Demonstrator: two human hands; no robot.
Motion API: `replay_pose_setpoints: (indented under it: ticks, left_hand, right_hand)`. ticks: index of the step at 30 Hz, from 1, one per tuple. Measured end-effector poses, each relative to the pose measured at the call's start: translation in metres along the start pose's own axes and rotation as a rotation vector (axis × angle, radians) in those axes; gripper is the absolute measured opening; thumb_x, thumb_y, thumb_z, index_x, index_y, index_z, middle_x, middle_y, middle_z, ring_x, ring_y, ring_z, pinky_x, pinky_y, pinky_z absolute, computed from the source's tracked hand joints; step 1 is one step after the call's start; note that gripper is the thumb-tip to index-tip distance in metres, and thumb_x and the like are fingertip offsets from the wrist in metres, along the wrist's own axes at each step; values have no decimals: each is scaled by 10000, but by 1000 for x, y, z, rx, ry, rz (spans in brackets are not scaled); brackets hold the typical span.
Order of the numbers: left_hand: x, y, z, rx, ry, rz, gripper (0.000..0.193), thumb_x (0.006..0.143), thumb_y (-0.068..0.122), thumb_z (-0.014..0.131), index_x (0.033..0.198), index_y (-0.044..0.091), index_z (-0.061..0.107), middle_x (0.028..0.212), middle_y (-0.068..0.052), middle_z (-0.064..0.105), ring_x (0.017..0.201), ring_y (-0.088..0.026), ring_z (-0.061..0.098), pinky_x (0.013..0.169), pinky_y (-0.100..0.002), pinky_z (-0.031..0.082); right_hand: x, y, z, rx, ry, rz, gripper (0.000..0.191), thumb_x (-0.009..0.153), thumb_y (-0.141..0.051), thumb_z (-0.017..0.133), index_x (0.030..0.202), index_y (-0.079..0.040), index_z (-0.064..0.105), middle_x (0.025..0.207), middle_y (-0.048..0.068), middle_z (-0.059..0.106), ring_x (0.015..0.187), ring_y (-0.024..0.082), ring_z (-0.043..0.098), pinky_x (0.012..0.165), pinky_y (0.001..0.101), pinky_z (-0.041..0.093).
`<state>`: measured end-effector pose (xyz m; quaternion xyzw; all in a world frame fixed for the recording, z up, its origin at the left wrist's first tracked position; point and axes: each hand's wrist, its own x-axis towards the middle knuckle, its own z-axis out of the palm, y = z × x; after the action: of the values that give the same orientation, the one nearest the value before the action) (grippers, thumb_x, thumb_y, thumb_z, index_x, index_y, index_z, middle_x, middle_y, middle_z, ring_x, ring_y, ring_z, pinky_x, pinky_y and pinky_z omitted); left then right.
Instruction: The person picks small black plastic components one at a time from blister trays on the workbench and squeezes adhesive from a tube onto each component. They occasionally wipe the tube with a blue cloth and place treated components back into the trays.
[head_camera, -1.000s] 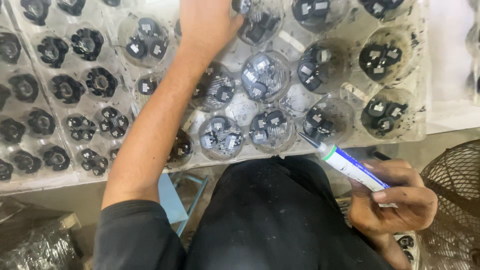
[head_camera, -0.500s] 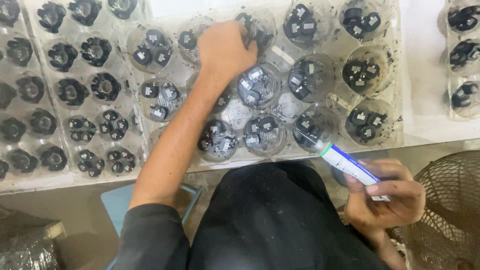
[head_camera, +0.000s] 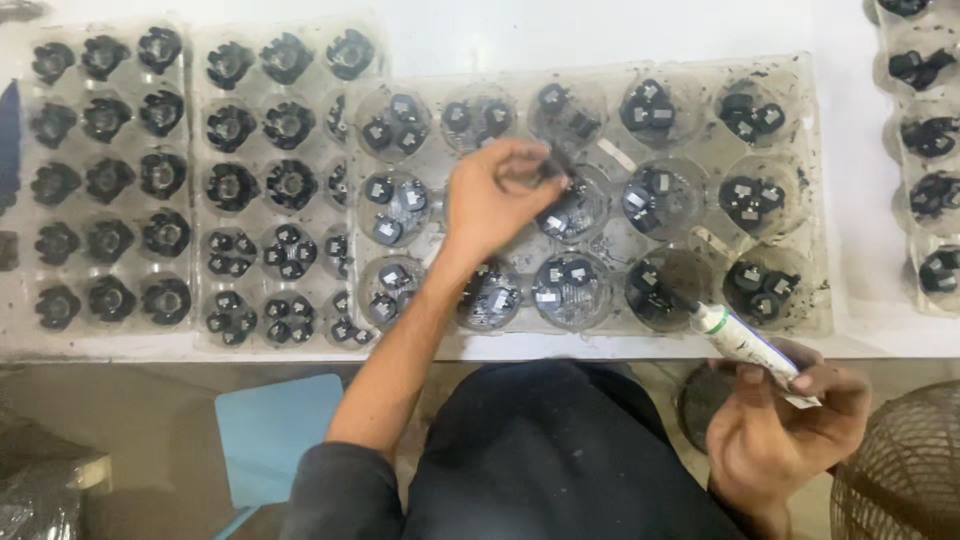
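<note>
Left hand (head_camera: 497, 200), head view: fingers pinched on a small black part (head_camera: 553, 166) over the middle cups of a clear plastic tray (head_camera: 810, 200) on the white tabletop (head_camera: 600, 30). Right hand (head_camera: 785, 430): closed around a white-and-blue tube (head_camera: 745, 345), nozzle at the tray's near edge. Surrounding: two more trays of black parts (head_camera: 110, 180) to the left, another at right (head_camera: 925, 150), a wire fan guard (head_camera: 900, 470), a blue stool (head_camera: 275, 430) below.
</note>
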<state>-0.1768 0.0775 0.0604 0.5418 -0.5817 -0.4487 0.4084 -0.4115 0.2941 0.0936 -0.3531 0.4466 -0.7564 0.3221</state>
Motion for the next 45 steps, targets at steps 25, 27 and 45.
replay_pose_setpoints:
  ticks: [25, 27, 45]
  left_hand:
    - [-171, 23, -40, -826, -46, 46, 483, 855, -213, 739, 1284, -18, 635, 1328, -138, 684, 1131, -177, 704, 965, -336, 645]
    - [-172, 23, -41, -788, -43, 39, 493, 854, -212, 751, 1296, -26, 635, 1286, -148, 696, 1103, -178, 712, 958, -334, 645]
    - [-164, 20, -29, -805, -53, 10, 453, 820, -185, 759, 1236, -57, 631, 1289, -153, 680, 1044, -188, 731, 914, -328, 648]
  right_hand:
    - [-49, 24, -2, -181, -311, -61, 382, 1040, 135, 783, 1051, -50, 450, 1084, 315, 702, 947, 260, 710, 855, 286, 585]
    - [-49, 23, -2, -181, -310, -41, 370, 1034, 154, 761, 1044, -45, 450, 1102, 328, 695, 949, 265, 707, 850, 297, 601]
    - [-33, 16, -5, 127, -278, 301, 326, 910, 111, 727, 1131, -57, 556, 1188, 312, 710, 894, 273, 756, 579, 266, 622]
